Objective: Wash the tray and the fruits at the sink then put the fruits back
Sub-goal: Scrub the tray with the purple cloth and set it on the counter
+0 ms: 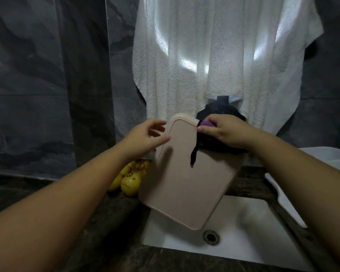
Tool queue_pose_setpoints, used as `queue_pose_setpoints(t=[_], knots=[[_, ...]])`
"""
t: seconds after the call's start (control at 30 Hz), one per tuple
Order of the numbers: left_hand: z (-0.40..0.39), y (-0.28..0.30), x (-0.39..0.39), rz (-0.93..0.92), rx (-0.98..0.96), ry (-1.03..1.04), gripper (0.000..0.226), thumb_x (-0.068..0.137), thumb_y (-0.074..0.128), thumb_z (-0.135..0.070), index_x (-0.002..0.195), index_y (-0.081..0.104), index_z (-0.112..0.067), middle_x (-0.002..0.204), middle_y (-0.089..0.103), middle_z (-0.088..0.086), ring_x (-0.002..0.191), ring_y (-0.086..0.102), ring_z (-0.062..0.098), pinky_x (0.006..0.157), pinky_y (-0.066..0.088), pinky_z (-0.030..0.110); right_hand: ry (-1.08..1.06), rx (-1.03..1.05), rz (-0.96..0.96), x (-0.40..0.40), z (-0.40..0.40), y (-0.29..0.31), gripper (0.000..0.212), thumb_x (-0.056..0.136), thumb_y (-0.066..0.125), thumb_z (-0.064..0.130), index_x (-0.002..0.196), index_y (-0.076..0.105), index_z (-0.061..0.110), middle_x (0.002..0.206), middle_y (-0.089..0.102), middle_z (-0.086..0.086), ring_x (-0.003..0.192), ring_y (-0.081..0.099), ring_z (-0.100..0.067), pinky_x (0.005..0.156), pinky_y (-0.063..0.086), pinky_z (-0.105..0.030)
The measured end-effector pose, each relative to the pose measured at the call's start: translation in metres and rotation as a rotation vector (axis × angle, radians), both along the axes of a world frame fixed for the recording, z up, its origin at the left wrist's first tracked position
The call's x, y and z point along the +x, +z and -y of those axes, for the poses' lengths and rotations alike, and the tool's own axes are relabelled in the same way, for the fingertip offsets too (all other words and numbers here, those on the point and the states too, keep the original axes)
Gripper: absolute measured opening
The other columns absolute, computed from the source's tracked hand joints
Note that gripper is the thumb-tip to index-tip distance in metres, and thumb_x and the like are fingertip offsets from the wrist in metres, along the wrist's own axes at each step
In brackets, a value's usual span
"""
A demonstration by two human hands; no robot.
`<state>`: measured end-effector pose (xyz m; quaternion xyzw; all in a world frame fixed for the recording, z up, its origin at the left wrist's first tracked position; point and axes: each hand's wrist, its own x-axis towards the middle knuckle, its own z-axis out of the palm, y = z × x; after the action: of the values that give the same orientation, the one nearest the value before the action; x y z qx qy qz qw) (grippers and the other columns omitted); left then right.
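Note:
A beige rectangular tray (pixel 185 181) is tilted above the white sink (pixel 249 236), its underside toward me. My left hand (pixel 145 136) holds the tray's upper left edge between thumb and fingers. At the tray's upper right corner my right hand (pixel 224 132) grips a purple sponge (pixel 208 123) together with a black cloth (pixel 200 146); a black strip of that cloth hangs over the tray. Yellow fruits (pixel 129 178) lie on the dark counter left of the tray, partly hidden by it.
A white towel (pixel 214 55) hangs on the wall behind the sink, covering the tap area. The sink's drain (pixel 210 236) lies below the tray. Dark marble counter (pixel 98 232) surrounds the sink, and dark tiled wall (pixel 47 75) stands at the left.

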<state>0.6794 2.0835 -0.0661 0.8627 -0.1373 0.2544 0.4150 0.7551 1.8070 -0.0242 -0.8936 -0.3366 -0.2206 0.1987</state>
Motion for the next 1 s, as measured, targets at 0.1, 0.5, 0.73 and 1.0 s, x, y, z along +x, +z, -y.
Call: queue_pose_setpoints(t=[0.1, 0.5, 0.73, 1.0], knots=[[0.035, 0.026, 0.008, 0.077, 0.210, -0.039, 0.064, 0.084, 0.086, -0.038, 0.140, 0.056, -0.030, 0.119, 0.061, -0.017, 0.106, 0.060, 0.000, 0.088, 0.047, 0.014, 0.000, -0.194, 0.074, -0.011, -0.010, 0.017, 0.043, 0.091, 0.052, 0.071, 0.095, 0.062, 0.029, 0.083, 0.063, 0.006, 0.077, 0.056, -0.012, 0.062, 0.037, -0.033], [0.052, 0.012, 0.020, -0.020, 0.673, 0.126, 0.034, 0.095, 0.071, -0.049, 0.098, 0.052, -0.021, 0.091, 0.054, -0.004, 0.082, 0.052, 0.017, 0.061, 0.035, 0.028, -0.050, -0.359, 0.039, -0.012, 0.029, -0.002, 0.041, 0.089, 0.058, 0.070, 0.080, 0.053, 0.031, 0.076, 0.057, 0.008, 0.068, 0.051, -0.009, 0.057, 0.032, -0.031], [0.048, -0.007, 0.024, -0.090, 0.515, 0.076, 0.035, 0.096, 0.067, -0.051, 0.095, 0.054, -0.019, 0.087, 0.056, -0.004, 0.080, 0.053, 0.017, 0.062, 0.038, 0.024, -0.006, -0.091, 0.000, -0.007, 0.025, -0.018, 0.039, 0.084, 0.067, 0.067, 0.082, 0.057, 0.029, 0.075, 0.060, 0.008, 0.068, 0.054, -0.011, 0.058, 0.038, -0.032], [0.044, -0.031, 0.022, -0.206, 0.279, -0.030, 0.032, 0.101, 0.064, -0.042, 0.113, 0.057, -0.014, 0.102, 0.067, 0.007, 0.087, 0.062, 0.018, 0.075, 0.051, 0.037, 0.032, 0.084, -0.048, 0.002, 0.004, -0.031, 0.041, 0.083, 0.068, 0.067, 0.080, 0.057, 0.028, 0.075, 0.060, 0.009, 0.065, 0.053, -0.004, 0.057, 0.035, -0.027]])
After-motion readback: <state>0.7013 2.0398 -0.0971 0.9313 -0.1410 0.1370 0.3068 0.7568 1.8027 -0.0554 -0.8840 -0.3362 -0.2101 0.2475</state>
